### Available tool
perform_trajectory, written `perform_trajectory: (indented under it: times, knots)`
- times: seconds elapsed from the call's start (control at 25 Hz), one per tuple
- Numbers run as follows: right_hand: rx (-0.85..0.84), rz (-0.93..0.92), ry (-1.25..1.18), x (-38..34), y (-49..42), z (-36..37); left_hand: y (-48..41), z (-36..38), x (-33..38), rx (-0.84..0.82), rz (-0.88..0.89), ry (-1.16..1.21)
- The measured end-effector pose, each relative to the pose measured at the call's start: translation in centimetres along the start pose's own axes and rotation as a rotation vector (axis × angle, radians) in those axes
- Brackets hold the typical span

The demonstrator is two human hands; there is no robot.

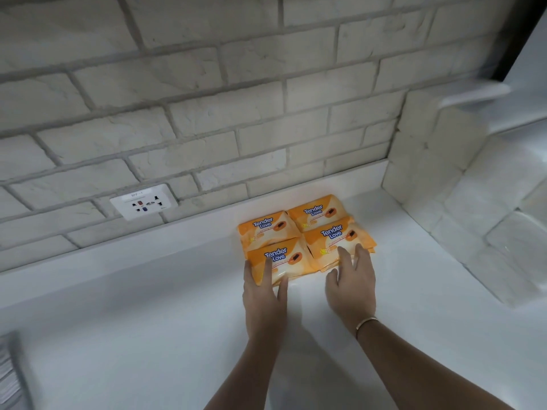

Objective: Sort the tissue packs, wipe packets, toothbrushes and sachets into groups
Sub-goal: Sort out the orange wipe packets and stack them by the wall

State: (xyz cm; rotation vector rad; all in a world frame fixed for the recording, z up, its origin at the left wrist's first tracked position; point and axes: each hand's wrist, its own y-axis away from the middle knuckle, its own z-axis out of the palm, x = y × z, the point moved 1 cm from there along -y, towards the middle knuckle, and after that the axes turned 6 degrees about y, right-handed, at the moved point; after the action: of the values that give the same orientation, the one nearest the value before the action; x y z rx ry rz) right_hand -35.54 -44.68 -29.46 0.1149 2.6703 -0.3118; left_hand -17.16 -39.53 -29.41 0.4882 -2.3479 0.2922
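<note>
Fingers (268,269) straight: left hand (263,294), right hand (350,287) touch packets (333,233).

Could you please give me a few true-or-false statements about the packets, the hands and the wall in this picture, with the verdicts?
1. Four orange packets lie in a two-by-two block on the white counter. True.
2. The left hand rests on the near-left packet. True.
3. The right hand is raised clear of every packet. False: its fingers rest on the near-right packet.
4. The bracelet is on the left wrist. False: it is on the right wrist.
5. A wall socket sits left of the packets. True.
</note>
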Motion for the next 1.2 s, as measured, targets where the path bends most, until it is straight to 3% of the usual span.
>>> perform_trajectory:
  times: [0.44,0.64,0.76,0.88,1.0,1.2]
  knots:
    - [-0.110,0.031,-0.119,-0.4,-0.3,-0.7,-0.3,-0.9,0.0,-0.075,0.027,0.124]
    - [0.004,0.073,-0.492,1.5,0.5,-0.9,0.2,-3.4,-1.3,-0.245,0.006,0.344]
    - [0.045,0.177,-0.563,1.5,2.3,-1.2,2.1,-6.7,-4.3,-0.306,-0.104,0.563]
    - [0.098,0.247,-0.589,-1.6,6.2,-1.3,4.9,-10.4,-8.6,-0.292,-0.162,0.620]
    - [0.124,0.082,-0.434,-6.6,11.8,-0.4,7.4,-14.0,-11.3,-0.270,-0.274,0.681]
    - [-0.117,-0.345,-0.214,-17.8,20.9,4.1,9.2,-21.4,-16.2,-0.164,-0.386,0.721]
